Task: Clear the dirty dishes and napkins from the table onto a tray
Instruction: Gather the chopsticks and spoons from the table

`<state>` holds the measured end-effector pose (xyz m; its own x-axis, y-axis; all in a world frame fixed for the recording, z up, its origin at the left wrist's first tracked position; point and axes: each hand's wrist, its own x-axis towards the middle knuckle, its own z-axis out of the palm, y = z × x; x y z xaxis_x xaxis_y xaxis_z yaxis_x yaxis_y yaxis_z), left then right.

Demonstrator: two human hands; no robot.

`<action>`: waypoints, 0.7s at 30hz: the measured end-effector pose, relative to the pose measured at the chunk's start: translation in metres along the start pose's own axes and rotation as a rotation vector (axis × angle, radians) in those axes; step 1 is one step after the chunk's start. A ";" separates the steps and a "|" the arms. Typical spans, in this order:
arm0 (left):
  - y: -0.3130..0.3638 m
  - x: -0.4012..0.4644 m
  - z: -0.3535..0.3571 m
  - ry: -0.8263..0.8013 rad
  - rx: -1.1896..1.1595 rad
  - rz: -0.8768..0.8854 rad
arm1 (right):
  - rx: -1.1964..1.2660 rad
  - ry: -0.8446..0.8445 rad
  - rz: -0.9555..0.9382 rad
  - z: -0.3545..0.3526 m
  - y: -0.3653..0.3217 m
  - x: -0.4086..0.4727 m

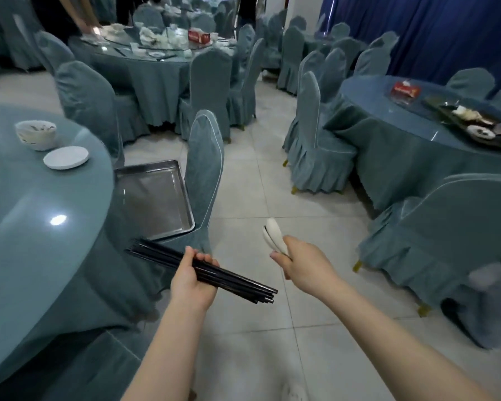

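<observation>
My left hand (pixel 192 280) grips a bundle of black chopsticks (pixel 203 270), my right hand (pixel 304 263) clutches white spoons (pixel 272 234). The tray (pixel 154 198) on the chair sits bare, so nothing's loaded. A bowl (pixel 36 134) and plate (pixel 66 157) wait on the table (pixel 26 227).

Place: banquet hall | Signs: round clothed tables (pixel 145 68), covered chairs (pixel 310 134), blue curtain (pixel 417 24), dirty dishes (pixel 480 124) at table's edge
</observation>
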<state>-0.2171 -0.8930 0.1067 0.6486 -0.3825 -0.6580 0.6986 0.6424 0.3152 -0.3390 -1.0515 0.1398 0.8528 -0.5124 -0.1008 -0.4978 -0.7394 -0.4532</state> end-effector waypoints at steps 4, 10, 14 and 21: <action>0.006 0.048 0.030 0.065 -0.086 0.084 | -0.038 -0.053 -0.130 -0.016 0.015 0.083; 0.049 0.090 0.052 0.134 -0.216 0.315 | -0.026 -0.181 -0.366 -0.019 -0.010 0.197; 0.090 0.099 0.046 0.219 -0.312 0.457 | 0.038 -0.265 -0.486 0.002 -0.062 0.259; 0.186 0.145 0.027 0.266 -0.422 0.586 | 0.067 -0.356 -0.586 0.049 -0.167 0.353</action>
<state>0.0150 -0.8469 0.0890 0.7454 0.2364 -0.6233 0.0543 0.9104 0.4102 0.0526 -1.0877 0.1363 0.9838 0.1472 -0.1019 0.0627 -0.8163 -0.5742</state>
